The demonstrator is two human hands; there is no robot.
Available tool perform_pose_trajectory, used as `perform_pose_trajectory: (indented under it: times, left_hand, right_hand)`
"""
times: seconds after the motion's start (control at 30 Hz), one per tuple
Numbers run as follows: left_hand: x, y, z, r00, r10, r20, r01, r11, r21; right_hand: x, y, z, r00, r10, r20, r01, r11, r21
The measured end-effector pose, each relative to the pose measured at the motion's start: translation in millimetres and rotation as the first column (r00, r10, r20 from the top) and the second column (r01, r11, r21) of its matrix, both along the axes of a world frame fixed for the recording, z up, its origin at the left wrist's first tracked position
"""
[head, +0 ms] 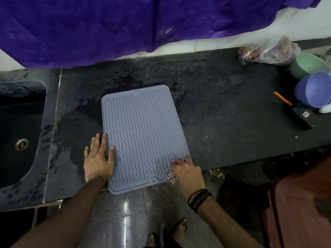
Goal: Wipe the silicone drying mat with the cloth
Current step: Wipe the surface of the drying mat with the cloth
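A dark counter (223, 122) is seen, wet in patches, with a purple sheet (125, 24) hung above it and a sink (21, 131) set at its left end. The grey mat (143, 133) is laid flat mid-counter, its near end carried out past the counter's front edge. The left hand (98, 158) is spread flat, fingers straight, across the mat's left edge. The right hand (186, 170) is curled round the cloth (170, 177) at the mat's near right corner. At far right a plastic bag (268, 52), a green bowl (308, 65), a blue bowl (313, 90) and a knife (293, 111) are placed.
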State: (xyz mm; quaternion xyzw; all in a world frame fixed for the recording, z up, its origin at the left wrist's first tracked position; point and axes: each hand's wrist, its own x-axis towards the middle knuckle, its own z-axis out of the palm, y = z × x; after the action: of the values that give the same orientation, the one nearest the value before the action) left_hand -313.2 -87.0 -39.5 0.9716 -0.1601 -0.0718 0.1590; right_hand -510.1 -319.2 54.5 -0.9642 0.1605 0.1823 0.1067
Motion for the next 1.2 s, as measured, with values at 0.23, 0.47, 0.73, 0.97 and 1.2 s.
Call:
perform_pose_trajectory:
  times: [0.23,0.47,0.73,0.97,1.2]
  left_hand:
    - [-0.9,-0.8,0.7,1.0,-0.008,0.005,0.008,1.0,-0.01]
    - [-2.5,-2.3,7.0,1.0,-0.005,0.003,0.005,1.0,-0.024]
    - [-1.2,-2.3,6.7,1.0,0.0,-0.017,0.0,1.0,-0.012]
    - [0.0,-1.0,3.6,1.0,-0.007,-0.006,0.007,1.0,-0.008]
    - [0.6,0.4,-0.3,1.0,-0.014,-0.003,0.014,1.0,-0.028]
  right_hand:
    - [15.5,-7.8,10.0,0.995,-0.048,0.082,0.047,0.999,0.017]
    - [46.8,-10.3,-1.0,0.993,0.026,0.116,-0.025,1.0,-0.01]
    - [36.3,-10.0,-2.8,0.991,0.029,0.134,-0.031,0.999,0.013]
    - [96.8,-27.3,-6.1,0.981,0.021,0.195,-0.02,1.0,-0.006]
    - [58.3,-14.6,-17.9,0.99,0.076,0.117,-0.072,0.997,-0.034]
